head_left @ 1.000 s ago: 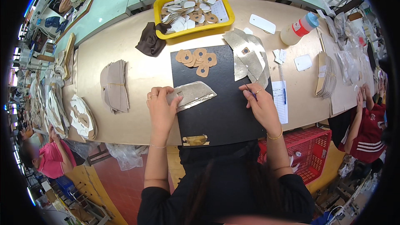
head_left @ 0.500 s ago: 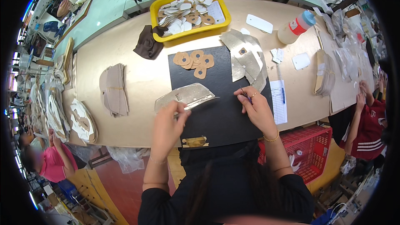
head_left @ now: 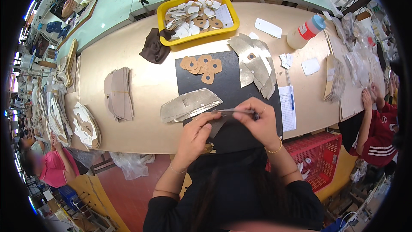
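Note:
Between my two hands is a thin grey cut piece (head_left: 235,111), lifted over the black mat (head_left: 238,135) and seen nearly edge-on. My left hand (head_left: 195,139) pinches its left end with thumb and fingers. At its right end my right hand (head_left: 261,122) grips it, and a small dark thing, too hidden to name, shows among those fingers. Just beyond my left hand lies a stack of shiny grey-gold cut pieces (head_left: 193,102), with a small square cutout. Farther off on the mat are several tan patches (head_left: 207,76) with dark centres. More grey pieces (head_left: 246,75) fan out at the mat's right.
A yellow tray (head_left: 201,38) of white and tan patches stands at the back beside a dark brown cloth (head_left: 153,49). A bottle (head_left: 296,41), a written sheet (head_left: 286,116) and a bundle (head_left: 335,79) lie right. Another bundle (head_left: 119,94) lies left. Co-workers sit at both sides.
My left hand has moved from the stack toward the right and nearer me. My hands have come together, and a grey piece is now held between them.

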Motion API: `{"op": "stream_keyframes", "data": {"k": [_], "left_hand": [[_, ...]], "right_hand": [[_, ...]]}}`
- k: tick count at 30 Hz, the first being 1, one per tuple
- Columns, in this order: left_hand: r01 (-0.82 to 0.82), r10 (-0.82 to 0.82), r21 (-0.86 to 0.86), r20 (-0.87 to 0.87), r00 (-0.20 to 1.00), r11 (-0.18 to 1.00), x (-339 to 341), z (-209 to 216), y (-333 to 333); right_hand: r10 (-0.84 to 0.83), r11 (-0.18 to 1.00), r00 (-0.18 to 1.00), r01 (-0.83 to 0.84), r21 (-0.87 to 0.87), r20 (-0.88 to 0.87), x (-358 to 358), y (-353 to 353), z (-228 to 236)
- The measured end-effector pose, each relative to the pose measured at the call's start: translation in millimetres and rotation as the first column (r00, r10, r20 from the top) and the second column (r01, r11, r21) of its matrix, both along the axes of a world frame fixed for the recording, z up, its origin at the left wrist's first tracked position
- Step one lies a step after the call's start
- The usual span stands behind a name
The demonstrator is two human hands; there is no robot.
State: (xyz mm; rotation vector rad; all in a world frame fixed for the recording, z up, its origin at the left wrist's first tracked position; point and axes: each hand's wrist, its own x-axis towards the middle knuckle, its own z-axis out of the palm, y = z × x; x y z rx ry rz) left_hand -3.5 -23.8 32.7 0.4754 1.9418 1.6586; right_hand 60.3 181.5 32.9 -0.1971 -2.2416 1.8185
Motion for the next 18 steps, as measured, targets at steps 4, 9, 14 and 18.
{"op": "stream_keyframes", "data": {"k": [4, 9, 14, 18], "left_hand": [[-0.127, -0.005, 0.295, 0.409, 0.913, 0.947, 3.5, -4.1, 6.7], [-0.127, 0.008, 0.276, 0.393, 0.919, 0.953, 1.0, -1.8, 5.9], [-0.093, -0.003, 0.316, 0.289, 0.957, 0.944, -0.5, 2.4, 5.8], [-0.095, 0.010, 0.313, 0.262, 0.965, 0.945, 1.9, 5.9, 7.0]], "right_hand": [[0.295, 0.883, 0.907, -0.139, 0.448, -0.299, -3.3, -3.1, 2.5], [0.341, 0.915, 0.902, -0.254, 0.313, -0.264, 3.0, -4.2, 4.8], [0.079, 0.996, 0.992, -0.076, 0.037, -0.093, 9.0, 7.0, 3.6], [0.001, 0.996, 0.998, -0.006, -0.089, -0.058, 7.7, 11.7, 1.3]]}}
